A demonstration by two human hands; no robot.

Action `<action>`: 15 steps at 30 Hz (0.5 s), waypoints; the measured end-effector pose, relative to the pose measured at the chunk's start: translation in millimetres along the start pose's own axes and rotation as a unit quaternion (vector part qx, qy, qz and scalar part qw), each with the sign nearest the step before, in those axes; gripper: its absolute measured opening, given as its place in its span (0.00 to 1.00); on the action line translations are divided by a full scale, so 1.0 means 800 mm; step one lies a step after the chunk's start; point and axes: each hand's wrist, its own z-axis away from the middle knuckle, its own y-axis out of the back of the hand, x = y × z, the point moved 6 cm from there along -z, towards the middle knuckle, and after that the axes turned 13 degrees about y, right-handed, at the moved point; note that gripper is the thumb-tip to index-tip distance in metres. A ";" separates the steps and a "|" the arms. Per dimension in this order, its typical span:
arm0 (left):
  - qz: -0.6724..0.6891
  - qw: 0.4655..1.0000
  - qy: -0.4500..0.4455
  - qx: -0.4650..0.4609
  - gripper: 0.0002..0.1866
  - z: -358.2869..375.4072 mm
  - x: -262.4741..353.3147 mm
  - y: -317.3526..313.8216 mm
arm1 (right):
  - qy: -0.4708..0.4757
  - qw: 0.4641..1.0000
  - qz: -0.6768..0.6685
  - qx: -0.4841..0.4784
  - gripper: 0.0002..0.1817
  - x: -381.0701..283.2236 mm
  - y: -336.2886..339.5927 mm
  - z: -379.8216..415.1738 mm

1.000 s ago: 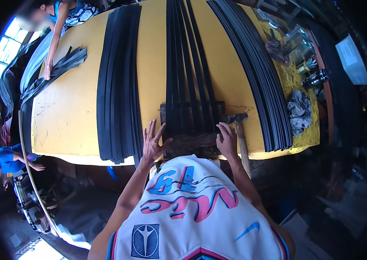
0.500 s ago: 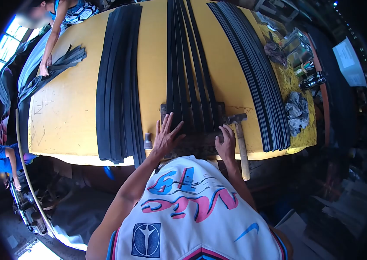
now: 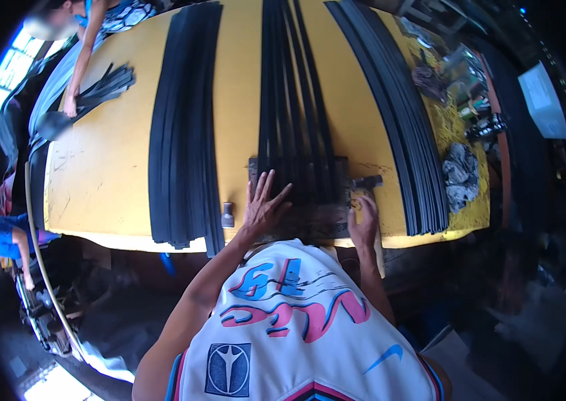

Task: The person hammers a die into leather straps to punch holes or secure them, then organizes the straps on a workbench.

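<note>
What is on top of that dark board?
The ends of the black strips and the left hand are on the dark board. The parts beneath them are covered.

Dim edges, bright window glare

**Long, flat black strips (image 3: 271, 87) lie across a dark rectangular board (image 3: 323, 217)**

The strips stretch lengthwise over the yellow table (image 3: 239, 100), bunched close on the wearer's left and parted by narrow gaps toward the right. They spread wider toward the board, where their near ends rest. The board lies flat by the table's near edge, its surface scuffed. Just beside its right edge lies a metal-headed hammer with a pale wooden handle (image 3: 368, 182), the handle pointing toward the wearer and reaching past the table's edge.
</note>
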 end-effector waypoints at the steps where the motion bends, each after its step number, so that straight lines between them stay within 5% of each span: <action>1: 0.022 1.000 0.004 0.000 0.29 0.002 0.000 0.005 | 0.000 1.000 0.028 -0.003 0.18 0.006 0.005 0.000; 5: 0.054 0.997 0.051 0.020 0.33 0.025 -0.022 0.028 | -0.059 0.994 0.071 0.058 0.18 0.050 0.027 0.018; 10: 0.033 0.951 0.264 0.159 0.29 0.095 -0.109 0.061 | -0.198 0.968 0.142 -0.059 0.39 0.110 0.022 0.052; 15: -0.018 0.941 0.335 0.046 0.25 0.097 -0.124 0.060 | -0.184 0.967 0.148 -0.091 0.34 0.100 0.011 0.040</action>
